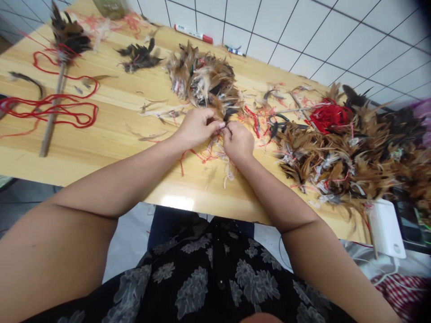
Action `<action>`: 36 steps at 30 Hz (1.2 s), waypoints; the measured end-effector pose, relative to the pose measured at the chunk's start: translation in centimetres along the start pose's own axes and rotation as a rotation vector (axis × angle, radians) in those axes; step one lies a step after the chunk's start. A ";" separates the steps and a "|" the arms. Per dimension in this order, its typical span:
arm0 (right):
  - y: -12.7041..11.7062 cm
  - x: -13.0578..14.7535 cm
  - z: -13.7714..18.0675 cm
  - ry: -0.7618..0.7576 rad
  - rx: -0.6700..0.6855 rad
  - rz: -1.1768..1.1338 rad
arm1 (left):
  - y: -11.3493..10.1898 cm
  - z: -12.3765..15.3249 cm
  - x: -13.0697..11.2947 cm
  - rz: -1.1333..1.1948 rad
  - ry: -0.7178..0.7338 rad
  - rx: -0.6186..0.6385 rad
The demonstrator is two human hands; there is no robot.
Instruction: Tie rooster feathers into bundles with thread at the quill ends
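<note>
My left hand (pixel 197 128) and my right hand (pixel 238 141) meet over the middle of the wooden table (pixel 111 134), fingertips pinched together. Between them sits a small bunch of brown feathers (pixel 225 114) at the near edge of a round feather pile (pixel 204 80). Both hands are closed on that bunch, the left from the left side, the right from below. Loose red thread scraps (pixel 202 156) lie under the wrists. A long heap of brown and black feathers (pixel 353 148) spreads to the right of my right hand, with a red thread spool (pixel 328 116) on it.
A stick with dark feathers tied at its top (pixel 55 89) lies at the far left amid looped red cord (pixel 50 107). Black scissors (pixel 278 125) rest right of my hands. A red-and-white marker (pixel 193 34) lies at the back edge. A white device (pixel 385 229) sits at the right corner.
</note>
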State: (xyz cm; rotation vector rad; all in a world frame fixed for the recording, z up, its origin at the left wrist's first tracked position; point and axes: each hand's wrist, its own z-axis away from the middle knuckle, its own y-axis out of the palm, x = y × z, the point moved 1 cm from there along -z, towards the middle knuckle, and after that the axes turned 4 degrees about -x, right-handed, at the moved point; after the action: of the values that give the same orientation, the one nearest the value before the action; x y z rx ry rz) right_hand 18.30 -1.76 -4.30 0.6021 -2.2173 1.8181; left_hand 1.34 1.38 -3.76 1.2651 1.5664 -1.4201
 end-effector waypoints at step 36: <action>0.0 -2.2 -0.7 -0.190 -0.112 -0.056 | -4.7 -2.1 -1.1 0.394 -0.070 -0.100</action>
State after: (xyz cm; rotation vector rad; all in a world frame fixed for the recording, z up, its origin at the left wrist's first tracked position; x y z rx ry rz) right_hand 20.16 -0.71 -5.05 0.8356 -2.3776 1.6586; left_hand -2.45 3.44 -0.77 1.3582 1.2401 -1.1090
